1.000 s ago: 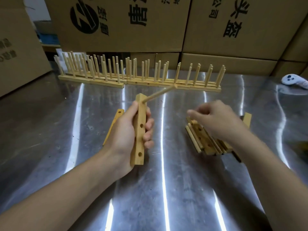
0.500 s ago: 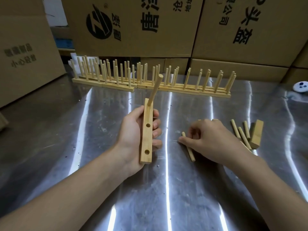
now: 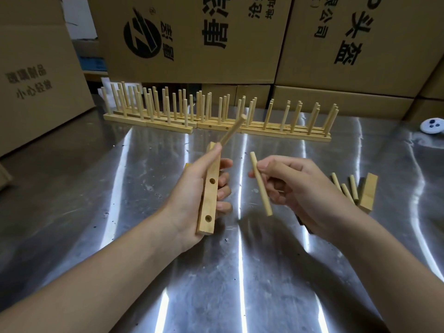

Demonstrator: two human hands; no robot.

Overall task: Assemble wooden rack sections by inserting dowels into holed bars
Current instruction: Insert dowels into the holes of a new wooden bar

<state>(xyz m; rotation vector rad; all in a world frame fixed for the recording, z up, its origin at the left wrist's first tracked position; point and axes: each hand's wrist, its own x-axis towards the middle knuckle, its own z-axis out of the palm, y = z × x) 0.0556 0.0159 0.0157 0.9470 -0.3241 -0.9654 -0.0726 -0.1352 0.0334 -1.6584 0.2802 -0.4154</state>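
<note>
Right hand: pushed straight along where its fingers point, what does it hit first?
Probably the left hand, fingers curled round the bar; the right hand with its dowel points left at them. Depth is unclear.

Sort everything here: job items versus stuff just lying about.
Job: holed bar in left hand, inserted dowel, loose dowel in right hand, spare dowels, spare bar, finished racks.
Lying about: cardboard boxes, white controller.

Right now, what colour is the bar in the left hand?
The bar is pale tan wood; the head view shows it best.
</note>
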